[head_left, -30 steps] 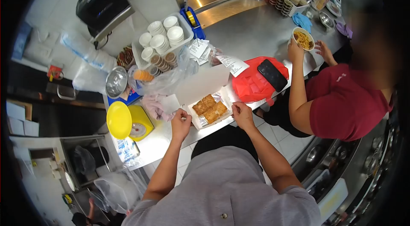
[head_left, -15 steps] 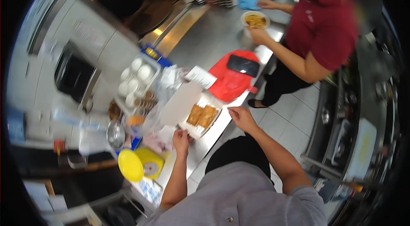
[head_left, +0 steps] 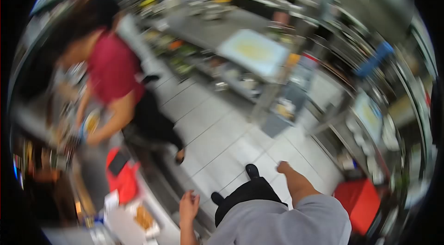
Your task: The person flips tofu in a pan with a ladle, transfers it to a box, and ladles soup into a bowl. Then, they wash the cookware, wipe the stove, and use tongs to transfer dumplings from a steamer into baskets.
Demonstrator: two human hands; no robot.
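My left hand [head_left: 188, 205] is held beside the counter edge, its fingers apart and nothing in it. My right hand [head_left: 283, 167] hangs over the tiled floor, away from the counter; it is small and blurred, so its fingers cannot be made out. Near my left hand, an open white takeaway box [head_left: 151, 231] with golden-brown fried pieces [head_left: 144, 218] lies on the counter [head_left: 163, 212]. Beyond it are a red plastic bag [head_left: 125, 185] with a black phone [head_left: 118, 163] on top and a white paper slip [head_left: 111, 200].
A co-worker in a maroon shirt [head_left: 113, 67] leans over the counter by a bowl of yellowish food [head_left: 92, 122]. A metal worktable carries a white cutting board [head_left: 254, 50]. A red bin-like object [head_left: 358, 203] stands at right. White floor tiles [head_left: 210, 136] lie between.
My view has swung to the right, away from the counter. Both my hands have drawn back from the takeaway box, which now sits at lower left. The co-worker bends further over the counter.
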